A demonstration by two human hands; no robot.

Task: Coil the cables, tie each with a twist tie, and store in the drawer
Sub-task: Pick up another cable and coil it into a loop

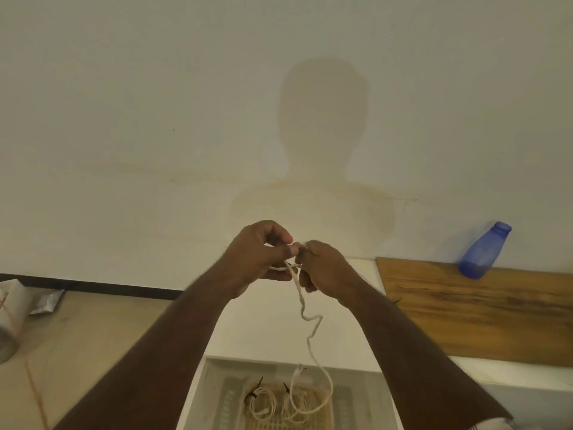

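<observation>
Two bare hands meet at chest height before a pale wall, working a thin white cable (pixel 302 301) into its first loops. From the head camera, the left hand (pixel 260 256) has its fingers curled around the cable's upper end, thumb pressing it against the forefinger, while the right hand (pixel 322 265) pinches the same stretch just beside it, fingers bent round the cord. Held this high, the cable hangs free below the hands, apparently so its kinks can drop out as each turn is gathered. Its tail snakes down into the open white drawer (pixel 198 395) beneath, where two coiled white cables (pixel 279 405), each cinched with a dark twist tie (pixel 255 389), already lie on a woven tan mat (pixel 324 414). Judging by that pair, this cable is a later one, with coiling barely begun. To the right, a translucent blue plastic bottle (pixel 482 252) stands at the back of a brown wooden board (pixel 480 318).
</observation>
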